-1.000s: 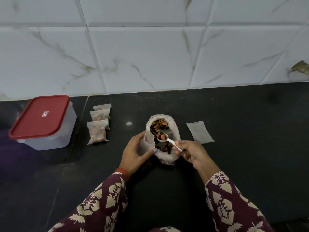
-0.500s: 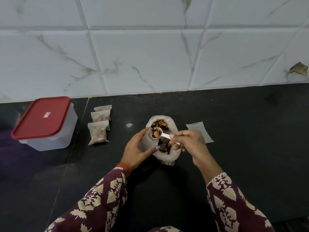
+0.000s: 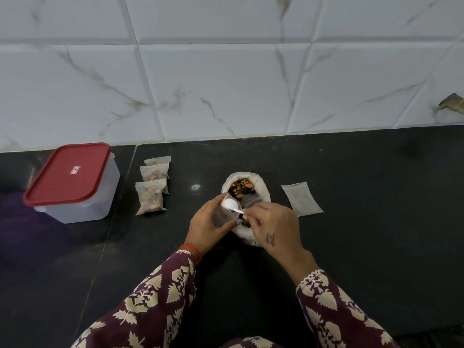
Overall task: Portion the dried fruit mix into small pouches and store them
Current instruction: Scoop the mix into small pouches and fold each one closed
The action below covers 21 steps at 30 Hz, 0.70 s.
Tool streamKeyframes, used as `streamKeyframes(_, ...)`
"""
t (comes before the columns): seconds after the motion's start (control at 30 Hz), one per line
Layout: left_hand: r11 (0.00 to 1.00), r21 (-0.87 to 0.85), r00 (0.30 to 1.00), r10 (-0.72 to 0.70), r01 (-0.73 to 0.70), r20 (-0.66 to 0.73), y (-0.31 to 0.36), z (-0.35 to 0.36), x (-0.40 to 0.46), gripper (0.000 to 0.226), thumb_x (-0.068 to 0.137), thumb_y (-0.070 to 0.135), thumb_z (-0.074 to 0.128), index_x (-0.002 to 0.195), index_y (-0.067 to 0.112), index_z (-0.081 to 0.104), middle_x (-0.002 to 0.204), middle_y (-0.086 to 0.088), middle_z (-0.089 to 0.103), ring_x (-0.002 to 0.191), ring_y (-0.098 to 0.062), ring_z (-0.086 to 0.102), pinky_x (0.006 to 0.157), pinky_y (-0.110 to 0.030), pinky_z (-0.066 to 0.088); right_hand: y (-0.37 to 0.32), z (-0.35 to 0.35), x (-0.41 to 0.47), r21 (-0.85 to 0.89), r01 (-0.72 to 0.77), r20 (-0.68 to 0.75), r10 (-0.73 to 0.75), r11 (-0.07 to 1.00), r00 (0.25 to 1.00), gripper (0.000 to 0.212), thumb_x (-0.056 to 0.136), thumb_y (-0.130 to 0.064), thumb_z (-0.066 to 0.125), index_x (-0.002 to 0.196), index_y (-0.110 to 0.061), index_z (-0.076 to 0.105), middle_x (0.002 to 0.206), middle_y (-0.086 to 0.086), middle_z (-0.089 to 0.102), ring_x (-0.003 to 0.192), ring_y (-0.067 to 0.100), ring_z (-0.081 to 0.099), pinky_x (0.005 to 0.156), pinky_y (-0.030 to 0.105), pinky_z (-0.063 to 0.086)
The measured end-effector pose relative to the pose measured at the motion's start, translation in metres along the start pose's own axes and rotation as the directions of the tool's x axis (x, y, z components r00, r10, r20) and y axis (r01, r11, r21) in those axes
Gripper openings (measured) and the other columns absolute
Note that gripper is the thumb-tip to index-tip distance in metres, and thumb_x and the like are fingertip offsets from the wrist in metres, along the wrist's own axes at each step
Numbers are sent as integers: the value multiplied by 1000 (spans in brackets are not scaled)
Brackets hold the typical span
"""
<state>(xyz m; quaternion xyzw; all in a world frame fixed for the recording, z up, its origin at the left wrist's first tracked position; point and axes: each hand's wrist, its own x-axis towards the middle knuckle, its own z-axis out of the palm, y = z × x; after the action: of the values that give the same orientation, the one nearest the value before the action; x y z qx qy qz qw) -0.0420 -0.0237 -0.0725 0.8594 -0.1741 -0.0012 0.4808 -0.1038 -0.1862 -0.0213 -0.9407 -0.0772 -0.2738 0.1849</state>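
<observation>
Since a second ago the white plastic spoon (image 3: 231, 206) has swung from above the dried fruit mix (image 3: 241, 189) to the mouth of the small pouch (image 3: 223, 215) and turned bowl-down, its pale back showing — a scoop being tipped in, it seems. Her right hand (image 3: 275, 226) pinches the spoon's handle; the left hand (image 3: 206, 226) curls round the pouch, holding it upright and open just left of the bulk bag (image 3: 261, 194). The spoon's long axis runs from the right hand's fingertips up-left to the pouch mouth, so the next scoop lies just beyond, up and right, nearest the right hand. Three filled pouches (image 3: 152, 195) lie to the left beside the red-lidded storage box (image 3: 72, 183) — its lid on. An empty pouch (image 3: 301, 198) waits flat to the right. All sits on a dark polished stone counter (image 3: 364, 234) below a wall of white marbled tiles (image 3: 226, 91).
</observation>
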Motion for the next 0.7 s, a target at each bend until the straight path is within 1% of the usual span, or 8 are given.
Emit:
streamKeyframes(0.07, 1000, -14, 1000, -9, 8, -8, -1, 1, 1, 73, 71, 42, 78, 135, 24, 48, 126, 16, 50, 116, 3, 46, 93, -5, 32, 3, -1, -1, 22, -14, -26, 15, 1000, 1000, 5, 77, -14, 73, 79, -17, 75, 71, -4, 70, 61, 12, 64, 51, 26, 52)
streamKeyframes(0.1, 1000, -25, 1000, -10, 10, -3, -1, 1, 1, 72, 71, 42, 78, 134, 25, 48, 127, 15, 52, 116, 3, 47, 93, -5, 33, 4, -1, -1, 32, -22, -35, 23, 999, 999, 6, 75, -12, 76, 78, -17, 75, 71, -4, 70, 61, 12, 64, 52, 25, 51)
streamKeyframes(0.2, 996, -89, 1000, -20, 20, 4, 3, 0, 0, 67, 71, 42, 78, 130, 25, 51, 126, 10, 57, 116, -1, 51, 99, -18, 41, 5, 0, -3, 64, -33, -91, 38, 997, 995, 9, 73, -11, 77, 79, -16, 76, 74, -4, 71, 64, 9, 64, 57, 16, 46)
streamKeyframes(0.33, 989, -149, 1000, -22, 22, 0, 3, 0, -2, 66, 68, 49, 77, 126, 28, 53, 121, 11, 59, 114, -3, 54, 99, -29, 45, 6, 1, -3, 83, -39, -97, 47, 996, 994, 10, 72, -10, 78, 79, -16, 76, 74, -5, 71, 65, 10, 65, 55, 19, 49)
streamKeyframes(0.43, 985, -171, 999, -40, 41, 6, 1, 0, -4, 65, 71, 42, 79, 128, 28, 52, 123, 10, 59, 115, -6, 54, 100, -37, 46, 6, 1, -2, 113, -67, -76, 76, 991, 994, 11, 72, -11, 79, 80, -17, 76, 75, -5, 72, 65, 9, 65, 55, 23, 52)
streamKeyframes(0.5, 985, -169, 999, -41, 44, 19, 0, 0, -4, 65, 72, 38, 79, 129, 24, 51, 123, 10, 59, 115, -5, 54, 101, -37, 45, 6, -1, -1, 210, -203, 2, 207, 956, 978, 10, 74, -15, 78, 83, -21, 77, 75, -8, 72, 66, 6, 64, 57, 24, 52)
streamKeyframes(0.6, 984, -172, 998, -47, 55, 47, 1, -2, -5, 76, 66, 51, 78, 132, 25, 49, 126, 11, 57, 116, -3, 53, 102, -35, 45, 13, -7, 1, 379, -445, 50, 462, 811, 885, 8, 79, -22, 75, 87, -23, 76, 73, -13, 69, 66, 0, 62, 59, 14, 46)
streamKeyframes(0.7, 986, -163, 998, -38, 44, 40, -1, -4, -6, 75, 66, 59, 70, 130, 27, 49, 126, 12, 56, 117, -2, 52, 100, -31, 45, 26, -10, 2, 363, -534, 93, 541, 763, 836, 7, 80, -23, 74, 87, -22, 76, 69, -15, 65, 63, 2, 60, 56, 16, 43)
